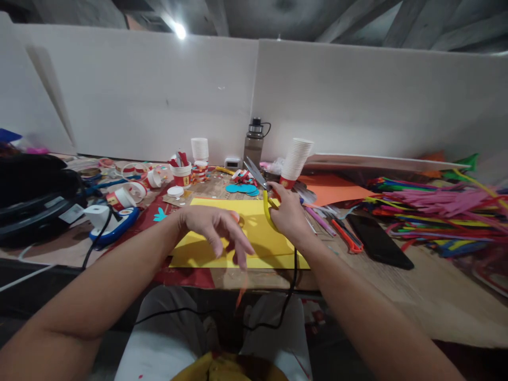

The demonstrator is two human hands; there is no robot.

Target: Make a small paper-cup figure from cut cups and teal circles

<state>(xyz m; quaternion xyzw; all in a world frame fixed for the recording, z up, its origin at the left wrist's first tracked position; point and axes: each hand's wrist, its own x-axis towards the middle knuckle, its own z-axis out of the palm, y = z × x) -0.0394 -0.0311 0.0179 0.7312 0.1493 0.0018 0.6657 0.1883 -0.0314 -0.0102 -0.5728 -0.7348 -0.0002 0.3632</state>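
My right hand [289, 211] is closed around the yellow-handled scissors [266, 197]. Their blades point up and away, slightly parted. Over the yellow paper [262, 238], my left hand [216, 228] hangs palm down with fingers loosely spread and nothing seen gripped in them. A small orange-red round piece [235, 215] shows just behind the left hand, partly hidden by it. Below the left fingertips, a blurred orange scrap [240, 297] is in the air past the table edge, apparently apart from the fingers.
Blue paper rounds [243, 189] and a white cup stack [297, 159] stand behind the paper. Further right are orange paper [333, 189], a box cutter [348, 237], a phone [379, 241] and colourful pipe cleaners [444, 206]. A power strip [115, 226] lies left; a black cable [292, 275] crosses the front edge.
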